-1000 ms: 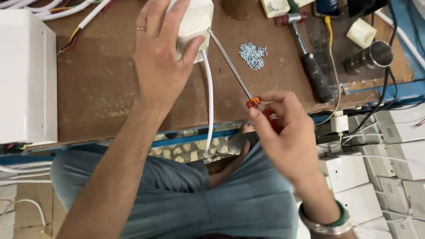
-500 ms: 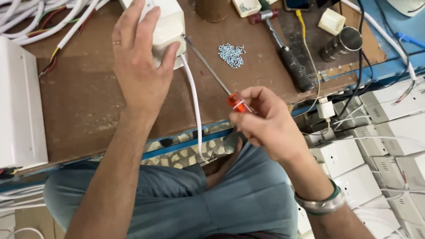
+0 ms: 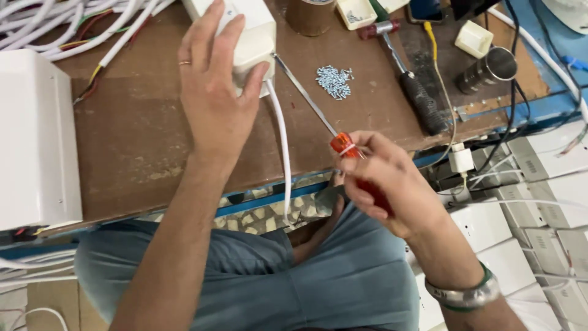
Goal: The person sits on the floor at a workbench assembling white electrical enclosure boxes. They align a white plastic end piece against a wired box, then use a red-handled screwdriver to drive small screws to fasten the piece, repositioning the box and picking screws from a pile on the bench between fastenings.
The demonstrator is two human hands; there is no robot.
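Observation:
My left hand (image 3: 215, 98) presses down on a small white plastic box (image 3: 250, 32) at the back of the brown wooden bench (image 3: 135, 141). A white cable (image 3: 283, 153) runs from the box over the bench's front edge toward my lap. My right hand (image 3: 392, 184) grips a screwdriver with a red-orange handle (image 3: 344, 146). Its long metal shaft (image 3: 303, 92) angles up and left, and its tip meets the right side of the box. A pile of small silver screws (image 3: 334, 79) lies on the bench just right of the shaft.
A large white casing (image 3: 33, 135) stands at the left edge. White cables (image 3: 67, 27) lie at the back left. A black-handled hammer (image 3: 416, 92), a metal cup (image 3: 487, 68) and small white boxes sit at the back right. Several white casings (image 3: 539, 214) are stacked at the right.
The view has shifted slightly. My right hand with the screwdriver has turned a little while the tip stays at the box. My left hand keeps its hold on the box.

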